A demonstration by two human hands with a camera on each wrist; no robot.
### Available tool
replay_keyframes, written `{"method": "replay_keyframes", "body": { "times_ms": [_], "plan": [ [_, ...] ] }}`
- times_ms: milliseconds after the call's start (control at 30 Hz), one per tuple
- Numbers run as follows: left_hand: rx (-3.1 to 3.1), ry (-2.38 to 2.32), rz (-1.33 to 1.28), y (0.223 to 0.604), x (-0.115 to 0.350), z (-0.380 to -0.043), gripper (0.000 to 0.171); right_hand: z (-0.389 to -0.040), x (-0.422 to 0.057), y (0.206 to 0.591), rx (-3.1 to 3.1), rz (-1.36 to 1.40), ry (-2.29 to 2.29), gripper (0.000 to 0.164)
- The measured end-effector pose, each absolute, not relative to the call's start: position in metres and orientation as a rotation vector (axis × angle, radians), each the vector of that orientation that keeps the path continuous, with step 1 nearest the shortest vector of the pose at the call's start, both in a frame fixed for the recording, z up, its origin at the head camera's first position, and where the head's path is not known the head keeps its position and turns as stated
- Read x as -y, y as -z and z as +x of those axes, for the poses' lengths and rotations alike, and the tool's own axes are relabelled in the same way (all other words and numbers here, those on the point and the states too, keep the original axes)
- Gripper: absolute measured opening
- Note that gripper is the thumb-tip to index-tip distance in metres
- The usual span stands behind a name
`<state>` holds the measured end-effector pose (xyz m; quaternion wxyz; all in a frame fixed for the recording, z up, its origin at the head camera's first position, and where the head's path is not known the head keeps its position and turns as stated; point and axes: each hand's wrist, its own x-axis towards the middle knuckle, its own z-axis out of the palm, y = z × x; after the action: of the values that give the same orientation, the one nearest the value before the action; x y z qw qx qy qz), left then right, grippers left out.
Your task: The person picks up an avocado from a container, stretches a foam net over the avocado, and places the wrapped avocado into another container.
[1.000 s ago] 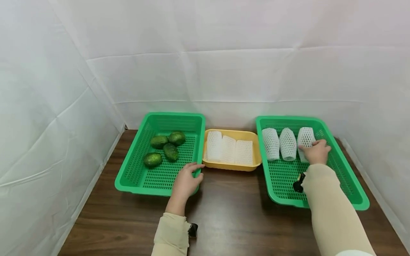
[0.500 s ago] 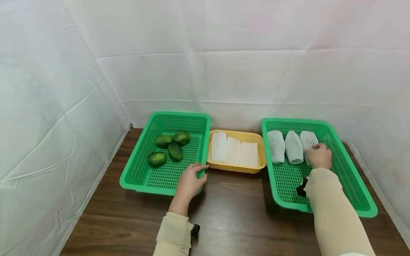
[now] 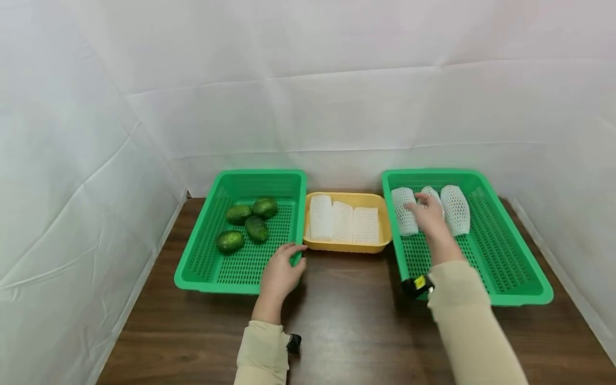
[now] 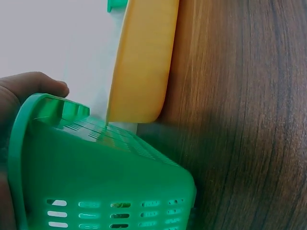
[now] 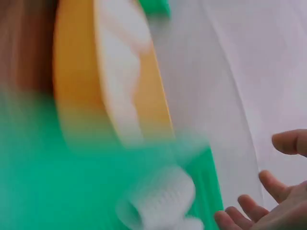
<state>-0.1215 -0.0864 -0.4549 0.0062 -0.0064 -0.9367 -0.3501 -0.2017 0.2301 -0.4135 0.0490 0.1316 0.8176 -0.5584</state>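
My left hand [image 3: 280, 272] rests at the right rim of the left green basket [image 3: 192, 248], its fingers loose. In the left wrist view a straight digit [image 4: 41, 85] reaches past the basket's rim. That basket contains several dark green avocados [image 3: 256, 229]. My right hand [image 3: 431, 218] hovers over the right green basket [image 3: 526, 262] with fingers spread and nothing held; the right wrist view shows them apart too. Under and beside it lie three white foam-net sleeves [image 3: 455, 209], rounded as if filled; their contents are hidden. The middle one is partly covered by my hand.
Between the baskets, against the white cloth backdrop [image 3: 346, 115], stands a yellow tray [image 3: 385, 235] with three flat foam-net sleeves [image 3: 366, 225]. All of it is on a dark wooden table [image 3: 346, 321]. White cloth also hangs on both sides.
My right hand has let go of the rightmost foam-net sleeve and moved left, over the middle one. The left hand has stayed at its basket's rim. The head view has shifted slightly.
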Motion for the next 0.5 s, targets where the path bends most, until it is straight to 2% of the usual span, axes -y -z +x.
{"method": "replay_keyframes", "body": {
  "times_ms": [200, 500],
  "plan": [
    [2.92, 1.083, -0.018, 0.455, 0.086, -0.121, 0.029, -0.172, -0.193, 0.436, -2.502, 0.319, 1.598, 0.056],
    [2.861, 1.073, -0.038, 0.451, 0.083, -0.125, 0.024, -0.166, -0.192, 0.459, -2.456, 0.355, 1.723, 0.057]
  ]
}}
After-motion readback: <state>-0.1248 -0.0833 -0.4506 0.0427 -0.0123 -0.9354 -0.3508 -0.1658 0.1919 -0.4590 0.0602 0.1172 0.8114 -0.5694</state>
